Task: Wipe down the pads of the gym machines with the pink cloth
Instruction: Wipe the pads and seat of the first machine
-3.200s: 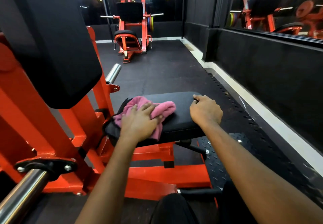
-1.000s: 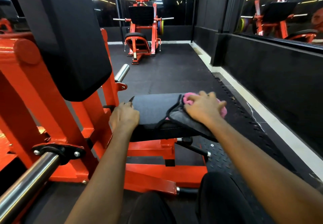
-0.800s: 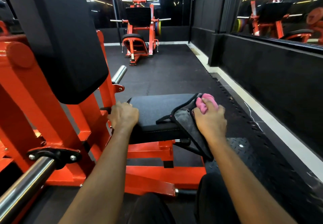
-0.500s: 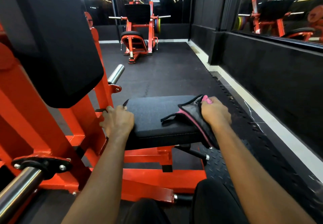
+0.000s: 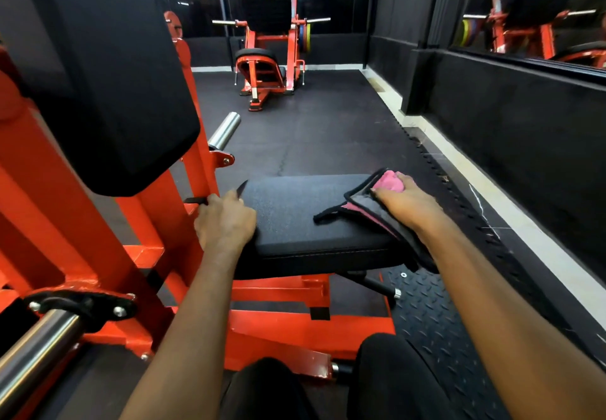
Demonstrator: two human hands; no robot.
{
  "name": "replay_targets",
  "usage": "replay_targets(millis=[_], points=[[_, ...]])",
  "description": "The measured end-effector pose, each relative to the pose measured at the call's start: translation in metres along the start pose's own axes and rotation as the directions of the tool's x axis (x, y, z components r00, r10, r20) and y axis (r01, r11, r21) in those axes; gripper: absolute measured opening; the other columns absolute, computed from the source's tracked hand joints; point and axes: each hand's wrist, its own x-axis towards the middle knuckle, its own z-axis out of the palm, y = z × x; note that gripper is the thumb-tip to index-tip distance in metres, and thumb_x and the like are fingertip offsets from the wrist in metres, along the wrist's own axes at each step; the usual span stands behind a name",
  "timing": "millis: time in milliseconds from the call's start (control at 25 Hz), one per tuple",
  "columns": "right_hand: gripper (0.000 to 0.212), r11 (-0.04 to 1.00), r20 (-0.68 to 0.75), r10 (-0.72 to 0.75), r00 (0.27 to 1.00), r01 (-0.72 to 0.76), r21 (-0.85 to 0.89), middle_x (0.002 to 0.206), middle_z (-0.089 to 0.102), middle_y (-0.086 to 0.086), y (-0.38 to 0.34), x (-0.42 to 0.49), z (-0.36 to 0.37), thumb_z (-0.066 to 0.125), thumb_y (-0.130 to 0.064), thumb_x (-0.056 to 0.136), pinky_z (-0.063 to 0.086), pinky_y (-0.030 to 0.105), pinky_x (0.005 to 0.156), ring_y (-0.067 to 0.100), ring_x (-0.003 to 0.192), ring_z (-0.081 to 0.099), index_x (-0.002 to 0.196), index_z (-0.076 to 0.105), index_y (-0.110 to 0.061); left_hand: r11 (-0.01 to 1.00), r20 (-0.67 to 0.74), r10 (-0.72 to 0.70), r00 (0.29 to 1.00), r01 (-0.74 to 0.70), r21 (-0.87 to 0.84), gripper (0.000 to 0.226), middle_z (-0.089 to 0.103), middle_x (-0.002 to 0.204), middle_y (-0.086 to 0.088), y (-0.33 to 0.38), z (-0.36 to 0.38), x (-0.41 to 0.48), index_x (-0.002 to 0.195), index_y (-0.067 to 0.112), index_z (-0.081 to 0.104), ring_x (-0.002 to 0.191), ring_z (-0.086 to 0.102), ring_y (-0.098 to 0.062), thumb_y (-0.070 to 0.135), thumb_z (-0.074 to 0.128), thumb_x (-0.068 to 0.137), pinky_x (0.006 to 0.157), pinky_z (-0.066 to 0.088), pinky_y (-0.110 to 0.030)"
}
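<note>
A black seat pad (image 5: 295, 216) sits on an orange machine frame (image 5: 278, 321) in front of me. My right hand (image 5: 410, 204) grips the pink cloth (image 5: 388, 185) at the pad's right edge; the cloth's grey side (image 5: 370, 209) drapes over that edge. My left hand (image 5: 224, 219) grips the pad's left edge beside the orange upright. A large black back pad (image 5: 108, 75) rises at the upper left.
A chrome bar (image 5: 226, 129) juts out behind the seat and another (image 5: 36, 350) at the lower left. A second orange machine (image 5: 269, 45) stands far back on the black rubber floor (image 5: 328, 131). A black wall with a mirror (image 5: 531, 9) runs along the right.
The cloth passed from my left hand to my right. My right hand drew it along the pad's right edge, and my left hand moved to the pad's left edge.
</note>
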Motion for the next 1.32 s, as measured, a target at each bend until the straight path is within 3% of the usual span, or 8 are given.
replay_targets(millis=[160, 320, 560, 760, 880, 960, 1120, 1320], points=[[0.055, 0.962, -0.032, -0.005, 0.999, -0.004, -0.273, 0.153, 0.046, 0.015, -0.017, 0.055, 0.000, 0.029, -0.053, 0.099, 0.036, 0.045, 0.113, 0.039, 0.137, 0.044, 0.146, 0.043, -0.029, 1.000, -0.048, -0.019, 0.999, 0.018, -0.021, 0.032, 0.056, 0.124, -0.017, 0.000, 0.005, 0.000, 0.120, 0.017, 0.060, 0.116, 0.052, -0.041, 0.025, 0.040, 0.097, 0.091, 0.042, -0.047], [0.036, 0.847, 0.096, -0.158, 0.983, 0.185, -0.499, 0.143, 0.054, 0.013, -0.037, 0.101, 0.002, 0.032, -0.040, 0.100, 0.040, 0.048, 0.109, 0.039, 0.128, 0.051, 0.126, 0.054, -0.027, 0.999, -0.074, -0.026, 0.997, 0.023, -0.043, 0.033, 0.056, 0.121, -0.017, 0.003, 0.006, -0.001, 0.119, 0.015, 0.061, 0.113, 0.052, -0.040, 0.024, 0.037, 0.098, 0.087, 0.042, -0.047], [0.046, 0.785, 0.446, -0.195, 0.874, 0.412, -0.464, 0.143, 0.055, 0.004, -0.080, 0.148, 0.023, 0.041, -0.058, 0.100, 0.035, 0.040, 0.104, 0.024, 0.121, 0.053, 0.127, 0.061, -0.027, 0.999, -0.110, -0.042, 0.993, 0.039, -0.027, 0.032, 0.059, 0.118, -0.015, 0.006, 0.009, 0.001, 0.116, 0.013, 0.061, 0.112, 0.053, -0.037, 0.020, 0.037, 0.097, 0.086, 0.043, -0.046], [0.043, 0.670, 0.608, -0.260, 0.750, 0.594, -0.445, 0.135, 0.057, 0.010, -0.136, 0.131, 0.079, 0.034, -0.041, 0.108, 0.031, 0.029, 0.088, 0.027, 0.116, 0.054, 0.132, 0.059, -0.016, 0.996, -0.178, -0.079, 0.981, 0.069, -0.060, 0.029, 0.065, 0.111, -0.015, 0.007, 0.008, -0.003, 0.110, 0.009, 0.063, 0.106, 0.059, -0.037, 0.017, 0.039, 0.095, 0.083, 0.046, -0.045], [0.041, 0.549, 0.667, -0.357, 0.654, 0.724, -0.417, 0.145, 0.051, 0.019, -0.181, 0.107, 0.129, 0.033, -0.034, 0.109, 0.036, 0.034, 0.098, 0.034, 0.129, 0.050, 0.143, 0.052, -0.020, 0.992, -0.185, -0.103, 0.977, 0.087, -0.096, 0.029, 0.066, 0.110, -0.015, 0.008, 0.006, -0.004, 0.109, 0.009, 0.063, 0.104, 0.060, -0.038, 0.016, 0.039, 0.094, 0.083, 0.047, -0.046], [0.043, 0.560, 0.669, -0.377, 0.641, 0.733, -0.386, 0.148, 0.050, 0.015, -0.197, 0.100, 0.152, 0.039, -0.042, 0.106, 0.035, 0.039, 0.109, 0.034, 0.133, 0.048, 0.144, 0.052, -0.027, 0.979, -0.168, -0.166, 0.972, 0.143, -0.145, 0.029, 0.066, 0.111, -0.016, 0.006, 0.003, -0.004, 0.109, 0.009, 0.062, 0.106, 0.060, -0.040, 0.016, 0.039, 0.094, 0.083, 0.046, -0.046], [0.053, 0.679, 0.673, -0.389, 0.629, 0.689, -0.252, 0.137, 0.060, -0.002, -0.174, 0.104, 0.125, 0.053, -0.059, 0.096, 0.039, 0.036, 0.108, 0.020, 0.118, 0.057, 0.139, 0.058, -0.028, 0.951, -0.147, -0.255, 0.956, 0.220, -0.219, 0.028, 0.065, 0.110, -0.019, 0.000, -0.003, -0.010, 0.108, 0.009, 0.063, 0.106, 0.060, -0.041, 0.018, 0.040, 0.095, 0.083, 0.046, -0.045], [0.035, 0.799, 0.745, -0.235, 0.624, 0.561, -0.218, 0.080, 0.072, -0.006, -0.142, 0.112, 0.074, 0.047, -0.054, 0.095, 0.044, 0.032, 0.072, 0.018, 0.075, 0.064, 0.098, 0.070, -0.027, 0.957, -0.155, -0.236, 0.959, 0.203, -0.206, 0.028, 0.066, 0.112, -0.018, 0.004, -0.003, -0.013, 0.108, 0.009, 0.065, 0.108, 0.060, -0.040, 0.018, 0.041, 0.095, 0.084, 0.047, -0.045]])
